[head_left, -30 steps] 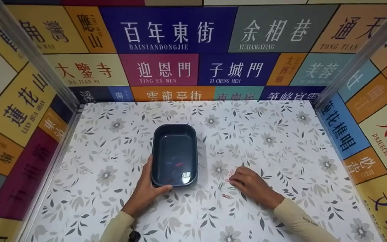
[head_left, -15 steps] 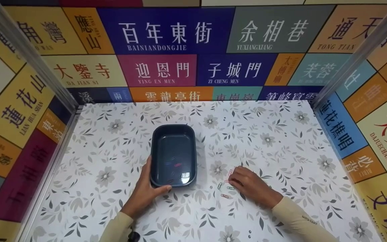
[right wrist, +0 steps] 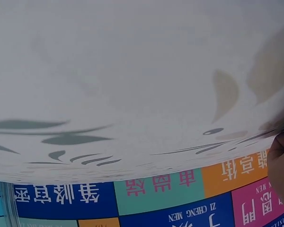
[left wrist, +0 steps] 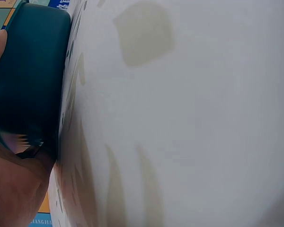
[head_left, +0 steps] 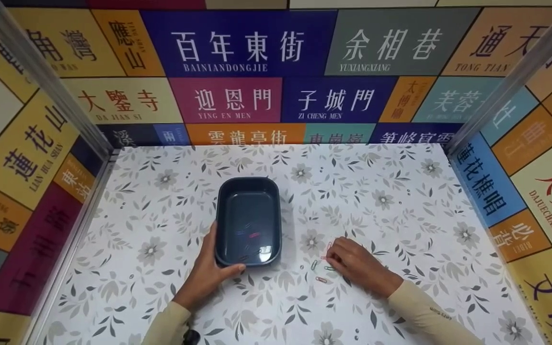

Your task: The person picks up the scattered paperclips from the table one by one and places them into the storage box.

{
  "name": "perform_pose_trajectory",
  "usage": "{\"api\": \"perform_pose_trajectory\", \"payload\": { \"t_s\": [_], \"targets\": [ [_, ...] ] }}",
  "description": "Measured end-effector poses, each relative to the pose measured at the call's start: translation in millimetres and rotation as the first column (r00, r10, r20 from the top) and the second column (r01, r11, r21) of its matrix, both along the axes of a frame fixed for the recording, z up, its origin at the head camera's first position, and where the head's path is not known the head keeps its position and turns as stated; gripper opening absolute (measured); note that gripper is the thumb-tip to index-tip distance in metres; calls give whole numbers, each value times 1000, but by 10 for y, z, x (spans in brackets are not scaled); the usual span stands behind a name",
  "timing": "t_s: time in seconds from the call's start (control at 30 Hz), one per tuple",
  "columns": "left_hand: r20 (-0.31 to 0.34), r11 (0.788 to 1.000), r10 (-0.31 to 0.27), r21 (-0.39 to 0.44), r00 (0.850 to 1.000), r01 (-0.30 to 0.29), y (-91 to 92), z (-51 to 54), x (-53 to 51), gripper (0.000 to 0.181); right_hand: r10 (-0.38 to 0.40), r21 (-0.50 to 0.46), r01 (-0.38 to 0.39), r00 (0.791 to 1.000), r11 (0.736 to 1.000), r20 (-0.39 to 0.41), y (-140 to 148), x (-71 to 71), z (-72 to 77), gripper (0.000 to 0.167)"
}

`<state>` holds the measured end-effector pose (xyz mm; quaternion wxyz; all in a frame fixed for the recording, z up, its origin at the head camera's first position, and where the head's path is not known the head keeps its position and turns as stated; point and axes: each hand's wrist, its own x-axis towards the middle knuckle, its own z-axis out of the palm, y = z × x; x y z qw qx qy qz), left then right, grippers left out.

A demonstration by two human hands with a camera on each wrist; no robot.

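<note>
A deep, dark blue rectangular tray (head_left: 248,184) stands on the table. My left hand (head_left: 211,273) holds its near left corner, fingers along the left wall and thumb across the near edge. In the left wrist view the tray's side (left wrist: 31,75) rises above the same hand (left wrist: 19,189). Inside lie a pink-red paper clip (head_left: 254,235), a blue paper clip (head_left: 240,234) and some darker ones. My right hand (head_left: 360,263) rests low on the table, thumb and fingertips pinching at a red paper clip (head_left: 324,258). The right wrist view catches only part of that hand (right wrist: 281,165).
Around the right fingertips lie another red paper clip (head_left: 329,245), a green paper clip (head_left: 314,264), a second green one and an orange-red paper clip (head_left: 321,279). Walls with coloured sign panels (head_left: 237,43) enclose the flower-patterned table (head_left: 161,297) at the back and sides.
The camera view shifts slightly. My right fingertips curl a little closer over the red paper clips; the left hand and the tray stay in place.
</note>
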<state>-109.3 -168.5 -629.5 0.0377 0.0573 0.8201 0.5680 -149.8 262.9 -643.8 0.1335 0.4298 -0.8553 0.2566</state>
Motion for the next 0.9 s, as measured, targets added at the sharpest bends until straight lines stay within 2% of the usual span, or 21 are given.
{"api": "perform_pose_trajectory", "payload": {
  "t_s": [0.27, 0.6, 0.7, 0.9],
  "targets": [
    [20, 1000, -6, 14, 1000, 5, -3, 4, 10, 135, 2, -7, -2, 1000, 1000, -1, -20, -8, 2, 18],
    [15, 1000, 4, 18, 1000, -4, 4, -3, 3, 136, 25, -24, -25, 999, 999, -21, -11, -10, 7, 16],
    [11, 1000, 4, 25, 1000, -5, 5, -7, 4, 136, 18, -22, -18, 1000, 1000, 14, -7, -8, 28, 14],
    [-4, 1000, -1, 28, 1000, 1, 5, -4, 3, 135, -10, -65, 20, 988, 998, 151, -1, 0, 75, 11]
  ]
}}
